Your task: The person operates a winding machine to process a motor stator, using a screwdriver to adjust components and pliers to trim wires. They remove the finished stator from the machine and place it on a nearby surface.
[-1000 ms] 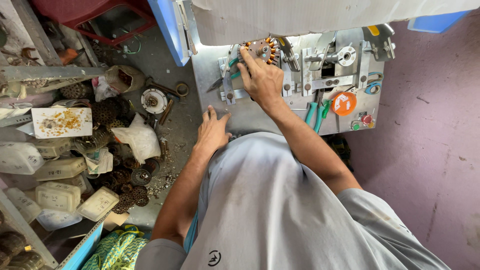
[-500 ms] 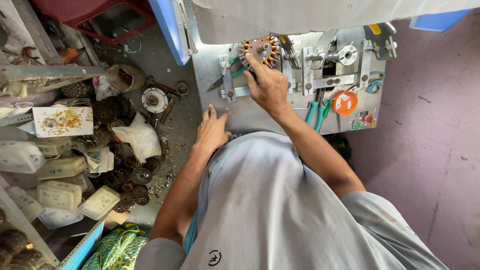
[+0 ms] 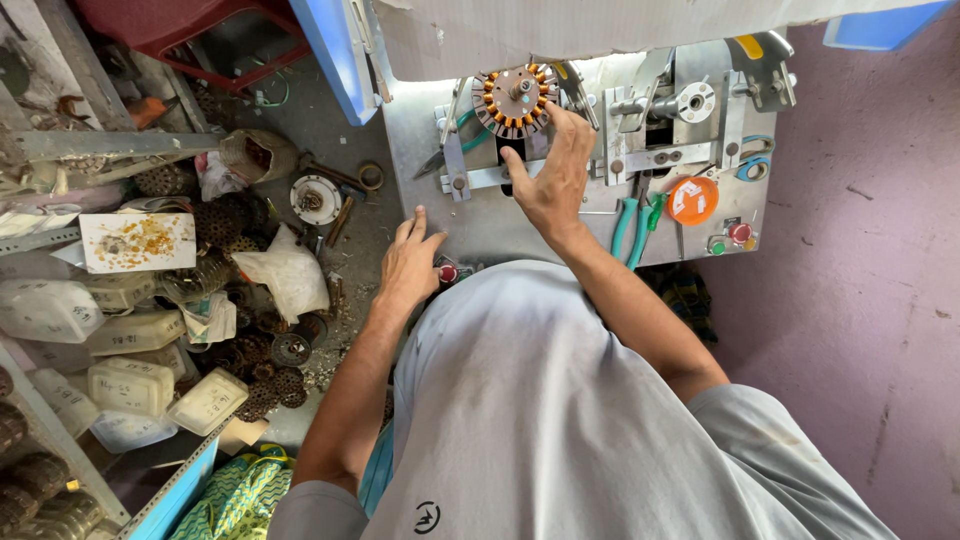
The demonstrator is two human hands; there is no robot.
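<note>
Right hand (image 3: 553,180) reaches up-desk, fingers spread loosely with tips touching the lower right rim of the copper-wound stator (image 3: 514,101) on its spindle, gripping nothing; left hand (image 3: 408,262) lies flat and open on the desk (image 3: 480,230), farther off.

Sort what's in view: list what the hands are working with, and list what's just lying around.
In use:
right hand on the copper-wound stator
left hand flat on the metal bench plate

Lying about:
green-handled pliers
orange disc
white plastic bag
stacked stator cores on the floor
</note>
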